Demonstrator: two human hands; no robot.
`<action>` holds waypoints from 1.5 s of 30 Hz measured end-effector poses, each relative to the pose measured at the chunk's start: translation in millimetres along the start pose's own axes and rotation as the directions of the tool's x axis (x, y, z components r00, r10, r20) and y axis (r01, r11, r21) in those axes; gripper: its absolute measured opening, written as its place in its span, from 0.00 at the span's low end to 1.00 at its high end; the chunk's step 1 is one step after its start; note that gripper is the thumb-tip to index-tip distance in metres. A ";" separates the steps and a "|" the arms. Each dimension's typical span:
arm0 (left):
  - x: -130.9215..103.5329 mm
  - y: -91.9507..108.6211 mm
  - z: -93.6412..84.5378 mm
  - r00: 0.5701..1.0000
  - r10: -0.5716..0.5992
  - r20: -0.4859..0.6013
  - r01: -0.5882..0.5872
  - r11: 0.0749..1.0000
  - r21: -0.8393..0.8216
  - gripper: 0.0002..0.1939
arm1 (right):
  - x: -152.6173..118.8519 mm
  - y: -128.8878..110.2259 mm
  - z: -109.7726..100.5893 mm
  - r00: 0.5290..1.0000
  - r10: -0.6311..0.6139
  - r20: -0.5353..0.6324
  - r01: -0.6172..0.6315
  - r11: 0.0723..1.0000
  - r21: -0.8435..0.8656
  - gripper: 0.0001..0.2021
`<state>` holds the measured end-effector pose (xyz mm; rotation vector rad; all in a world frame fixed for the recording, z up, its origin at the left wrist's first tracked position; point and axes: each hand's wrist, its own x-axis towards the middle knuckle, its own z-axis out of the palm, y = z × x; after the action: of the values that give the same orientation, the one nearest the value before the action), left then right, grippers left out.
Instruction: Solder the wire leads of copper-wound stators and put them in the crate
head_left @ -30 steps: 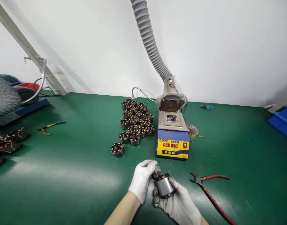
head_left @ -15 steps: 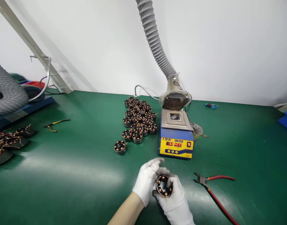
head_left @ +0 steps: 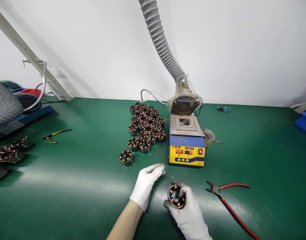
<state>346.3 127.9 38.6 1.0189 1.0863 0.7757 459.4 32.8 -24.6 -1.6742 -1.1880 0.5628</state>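
Stator [head_left: 173, 200] gripped in right hand [head_left: 189, 210], leads poking out, with pot [head_left: 187, 141] at its 12 o'clock, left hand [head_left: 144, 185] apart at 10, can't tell if pinching anything, batch [head_left: 148, 129] at 11, pile [head_left: 11, 156] at 9–10, done versus left unclear.

A white wall [head_left: 243, 50] backs the green worktop [head_left: 263, 143].

Right hand [head_left: 190, 210] grips copper-wound ring [head_left: 172, 200]; left hand [head_left: 146, 185] near; red-handled cutters [head_left: 216, 189] on table [head_left: 80, 186].
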 end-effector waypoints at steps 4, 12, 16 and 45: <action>-6.6 5.5 1.9 0.989 -0.116 0.088 0.113 0.993 0.038 0.20 | 0.4 -1.5 -0.6 0.997 -0.069 -0.026 0.069 0.997 -0.020 0.19; -6.7 -8.3 24.0 0.990 -0.132 -0.050 0.133 0.991 0.019 0.10 | 1.8 -7.2 -3.7 0.985 -0.169 -0.024 0.166 0.982 -0.092 0.16; -5.5 -7.5 17.6 0.998 -0.040 -0.056 0.043 0.997 0.057 0.12 | 1.7 -6.9 -4.2 0.975 -0.218 -0.034 0.213 0.969 -0.127 0.16; 5.2 -12.6 -17.1 0.997 0.014 0.080 -0.029 0.981 0.190 0.23 | -5.4 8.4 1.0 0.997 0.059 -0.047 -0.061 0.997 -0.046 0.30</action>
<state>331.8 132.7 22.9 1.2156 1.0986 0.6523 460.1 27.9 -33.4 -1.7584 -1.1291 0.5341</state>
